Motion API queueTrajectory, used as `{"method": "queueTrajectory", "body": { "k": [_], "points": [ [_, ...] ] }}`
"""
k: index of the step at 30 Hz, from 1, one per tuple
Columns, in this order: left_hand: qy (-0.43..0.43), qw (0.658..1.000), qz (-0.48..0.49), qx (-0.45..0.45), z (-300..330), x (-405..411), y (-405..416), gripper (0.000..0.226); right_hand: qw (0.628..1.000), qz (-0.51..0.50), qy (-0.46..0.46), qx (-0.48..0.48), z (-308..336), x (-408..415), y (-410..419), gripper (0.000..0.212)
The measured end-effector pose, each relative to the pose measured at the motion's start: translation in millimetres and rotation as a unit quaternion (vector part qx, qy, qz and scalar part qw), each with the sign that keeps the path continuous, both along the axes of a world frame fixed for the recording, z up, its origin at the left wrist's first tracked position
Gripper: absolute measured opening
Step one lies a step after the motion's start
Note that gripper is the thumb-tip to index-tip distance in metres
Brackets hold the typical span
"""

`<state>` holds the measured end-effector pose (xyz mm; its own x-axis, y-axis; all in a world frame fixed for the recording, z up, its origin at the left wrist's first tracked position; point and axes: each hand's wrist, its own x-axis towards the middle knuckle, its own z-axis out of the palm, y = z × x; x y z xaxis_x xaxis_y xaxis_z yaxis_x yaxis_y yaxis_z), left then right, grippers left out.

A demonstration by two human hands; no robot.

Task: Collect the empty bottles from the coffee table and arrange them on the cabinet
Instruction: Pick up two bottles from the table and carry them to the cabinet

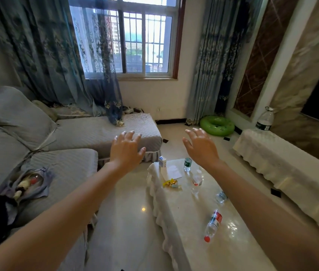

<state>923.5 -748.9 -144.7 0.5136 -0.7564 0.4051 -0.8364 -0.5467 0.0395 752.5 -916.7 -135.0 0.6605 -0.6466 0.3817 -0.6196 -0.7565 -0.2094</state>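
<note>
Nothing was gripped: both hands were spread wide, fingers splayed, palms down, empty! The left hand (126,148) hung out over the gap between the grey quilted sofa (88,133) and the glossy cream coffee table (193,231), and the right hand (201,146) floated above the table's far end, both arms stretched forward.

Down on that table, the bottles were all waiting. Nearest lay a clear plastic bottle with a red cap and a red-and-green label (213,224), on its side, cap toward the camera. Beyond it, a crumpled clear bottle (221,196) sat half hidden by the right forearm. Farther along lay a clear bottle with a red-and-white label (196,182); whether it stood or leaned could not be made out. At the far end stood a small upright bottle with a green label (187,164), just under the right wrist. Beside it were a small white-and-blue carton (162,163), a white sheet of paper (173,171) and some yellow wrappers (171,183).

Off to the right ran the low cabinet draped in a cream lace cloth (283,169), well apart from both hands, with one large clear water jug (265,119) standing at its far end. A green inflatable ring (217,125) lay on the floor by the curtain.
</note>
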Motion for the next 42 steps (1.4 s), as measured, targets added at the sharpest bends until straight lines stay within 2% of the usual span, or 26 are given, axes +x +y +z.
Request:
{"method": "queueTrajectory", "body": {
  "k": [12,29,42],
  "points": [
    [0.019,0.998,-0.057,0.016,-37.4,100.7,-86.3,0.054,0.997,-0.066,0.019,0.043,-40.6,70.1,-82.3,0.046],
    [0.043,0.99,-0.126,0.054,-88.0,201.9,-285.2,0.056,0.986,-0.138,0.023,0.093,-101.8,128.7,-249.5,0.045],
    [0.062,0.957,-0.26,0.114,-146.1,288.9,-419.2,0.056,0.953,-0.275,0.012,0.126,-161.6,183.4,-315.5,0.044]
  ]
}}
